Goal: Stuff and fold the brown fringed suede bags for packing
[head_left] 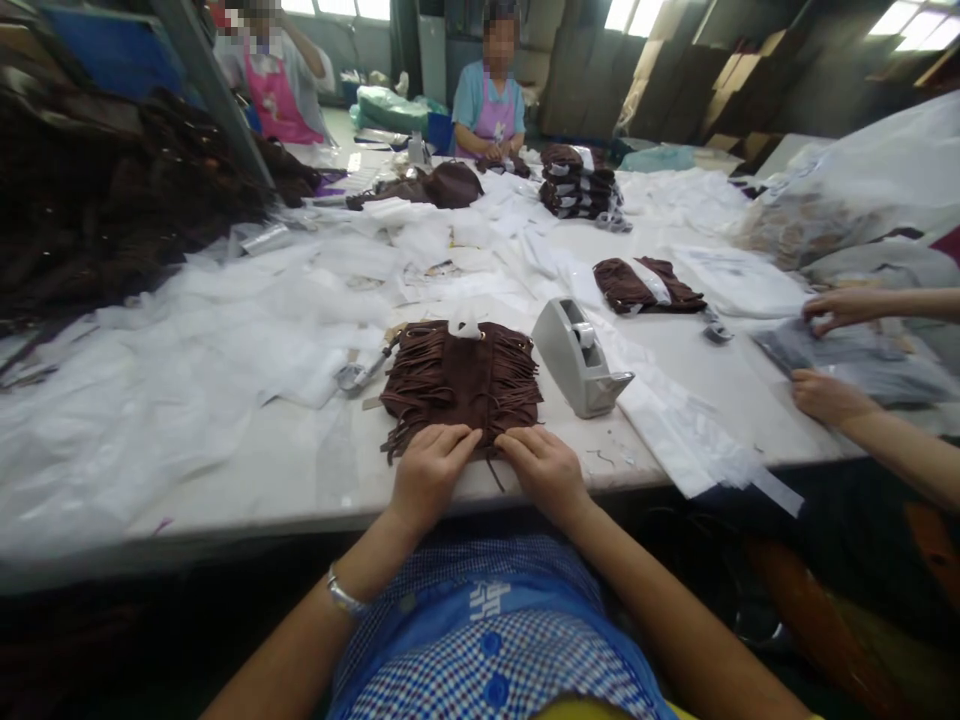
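A brown fringed bag [466,385] lies flat on the white table in front of me, with a scrap of white wrapping at its top edge. My left hand [435,462] pinches the bag's near edge, left of its middle. Close beside it, my right hand [546,465] pinches the same edge, thumb and fingers pressed together. A thin dark cord hangs from the edge between my hands. Just right of the bag stands a grey tape dispenser [576,362]. A plastic-wrapped end of a strap [352,376] sticks out at the bag's left.
Thin white wrapping sheets [187,340] cover the left of the table. A banded brown bundle [646,285] and a stack of wrapped bundles [579,185] lie beyond the dispenser. At the right, a co-worker's hands [836,395] handle a clear plastic bag [862,360]. Another person [491,105] works across the table.
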### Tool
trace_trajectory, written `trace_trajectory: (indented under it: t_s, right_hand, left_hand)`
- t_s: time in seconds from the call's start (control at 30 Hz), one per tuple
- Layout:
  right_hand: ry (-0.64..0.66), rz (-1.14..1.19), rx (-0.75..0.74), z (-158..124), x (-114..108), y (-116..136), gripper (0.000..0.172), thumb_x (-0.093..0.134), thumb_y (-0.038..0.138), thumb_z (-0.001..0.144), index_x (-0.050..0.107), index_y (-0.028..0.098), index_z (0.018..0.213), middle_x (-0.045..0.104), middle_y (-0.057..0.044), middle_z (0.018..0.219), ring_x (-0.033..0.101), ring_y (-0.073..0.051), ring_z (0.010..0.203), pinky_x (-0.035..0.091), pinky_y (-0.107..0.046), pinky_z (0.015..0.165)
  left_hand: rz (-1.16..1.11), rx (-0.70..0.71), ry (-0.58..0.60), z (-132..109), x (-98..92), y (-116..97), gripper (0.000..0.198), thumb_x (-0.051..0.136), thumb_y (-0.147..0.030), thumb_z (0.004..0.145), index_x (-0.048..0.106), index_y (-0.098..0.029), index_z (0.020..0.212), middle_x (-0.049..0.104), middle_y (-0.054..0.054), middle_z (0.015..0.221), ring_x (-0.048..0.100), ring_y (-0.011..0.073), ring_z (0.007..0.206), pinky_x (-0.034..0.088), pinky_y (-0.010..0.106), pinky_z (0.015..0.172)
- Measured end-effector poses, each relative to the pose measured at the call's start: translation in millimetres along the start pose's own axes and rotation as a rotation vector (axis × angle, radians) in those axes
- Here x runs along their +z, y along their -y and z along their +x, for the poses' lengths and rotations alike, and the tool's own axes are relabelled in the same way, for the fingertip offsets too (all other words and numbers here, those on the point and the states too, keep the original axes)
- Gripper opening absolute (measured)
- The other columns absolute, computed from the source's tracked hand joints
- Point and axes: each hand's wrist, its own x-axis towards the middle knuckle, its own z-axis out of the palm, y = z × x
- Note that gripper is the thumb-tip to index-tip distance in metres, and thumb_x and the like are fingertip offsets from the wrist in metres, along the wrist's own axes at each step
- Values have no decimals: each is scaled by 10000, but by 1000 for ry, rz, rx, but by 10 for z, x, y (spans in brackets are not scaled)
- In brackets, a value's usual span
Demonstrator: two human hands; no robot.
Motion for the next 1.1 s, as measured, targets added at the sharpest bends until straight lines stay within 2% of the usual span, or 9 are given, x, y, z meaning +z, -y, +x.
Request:
trace_trajectory:
  t_s: [0.17, 0.23, 0.33, 0.4, 0.53, 0.6, 0.83, 0.97, 1.1]
  right_hand:
    - [-73, -12, -44, 15, -18, -70, 358, 495, 184, 985, 596, 271, 1317, 670, -81, 1207, 565, -250, 1141, 438, -426, 1015]
    - [-51, -20, -93, 59, -30, -108, 390, 505, 174, 981, 569, 276, 1352, 656, -72, 1253, 535, -255, 1202, 408, -442, 1054]
    - [-16, -21, -160, 158, -27, -188, 344, 507, 167, 981, 606, 237, 1302, 677, -75, 1215, 564, -247, 1140, 420, -438, 1040]
    - [-19, 1, -168, 220, -20, -236, 297, 516, 177, 979, 638, 219, 1247, 691, -77, 1179, 581, -241, 1092, 441, -429, 1016]
    - [-33, 85, -160, 270, -38, -271, 272, 543, 194, 966, 649, 227, 1215, 698, -68, 1150, 600, -236, 1048, 474, -422, 981]
    - [-55, 150, -145, 253, -66, -261, 310, 573, 201, 949, 625, 248, 1251, 690, -60, 1169, 601, -236, 1071, 469, -430, 1009]
    - [-202, 346, 140, 100, -41, -286, 408, 578, 200, 939, 565, 281, 1339, 600, -82, 1323, 556, -230, 1236, 456, -414, 1082]
    - [-123, 270, 94, 133, 34, -370, 393, 676, 208, 874, 619, 234, 1262, 636, -103, 1232, 582, -253, 1161, 499, -411, 1022]
    - [-43, 102, 14, 305, 25, -467, 250, 600, 121, 894, 683, 207, 1114, 683, -88, 1034, 605, -248, 1002, 541, -387, 887]
  left_hand:
    - [68, 15, -31, -150, -136, 193, 374, 487, -136, 961, 603, -206, 1309, 644, 82, 1301, 541, 254, 1246, 414, 436, 1099]
    - [102, -23, -22, -180, -200, 319, 356, 506, -146, 956, 617, -208, 1289, 656, 74, 1287, 552, 266, 1227, 401, 465, 1105]
    - [79, -11, 5, -155, -283, 444, 324, 517, -137, 949, 635, -189, 1247, 687, 64, 1238, 600, 236, 1136, 477, 388, 1016]
    - [81, -3, 7, -97, -327, 446, 268, 553, -171, 939, 658, -191, 1185, 704, 59, 1200, 620, 233, 1092, 488, 383, 986]
    - [110, 36, 11, 72, -338, 333, 173, 640, -282, 902, 676, -192, 1046, 706, 66, 1192, 616, 269, 1134, 350, 513, 1114]
    - [87, 92, 27, 153, -287, 297, 183, 658, -292, 890, 669, -176, 1031, 709, 78, 1169, 631, 256, 1110, 325, 504, 1136]
    - [139, 160, 13, 252, -81, 311, 303, 672, -234, 862, 647, -174, 1158, 709, 81, 1046, 641, 247, 932, 484, 411, 893]
    - [163, 143, -27, 261, -33, 210, 218, 619, -179, 881, 651, -173, 1096, 714, 60, 953, 631, 222, 830, 475, 352, 724]
    - [215, 99, 3, 291, -8, 103, 129, 595, -186, 905, 654, -194, 1019, 706, 31, 853, 618, 219, 760, 457, 353, 659]
